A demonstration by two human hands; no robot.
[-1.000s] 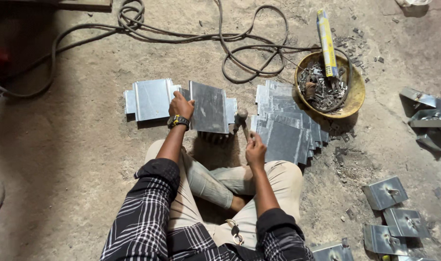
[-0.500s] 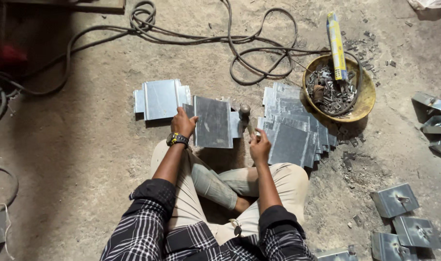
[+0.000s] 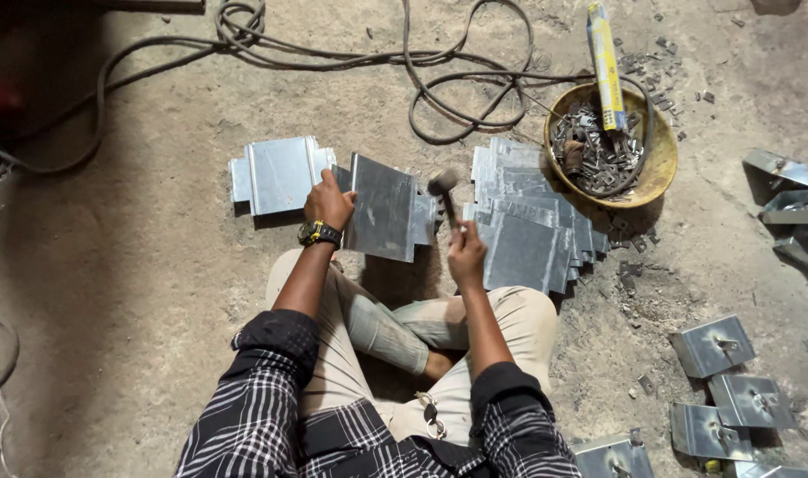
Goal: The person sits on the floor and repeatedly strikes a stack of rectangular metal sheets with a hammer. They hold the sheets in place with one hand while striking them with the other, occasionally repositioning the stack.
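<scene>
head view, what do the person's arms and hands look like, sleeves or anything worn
Both arms wear black-and-white plaid sleeves pushed up to about the elbows, with dark cuffs, so the forearms are bare. The left hand has a black wristwatch with yellow trim on its wrist. The right hand is bare, with no glove, watch or ring visible.

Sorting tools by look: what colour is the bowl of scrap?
Yellow, seen in the head view: the bowl.
</scene>
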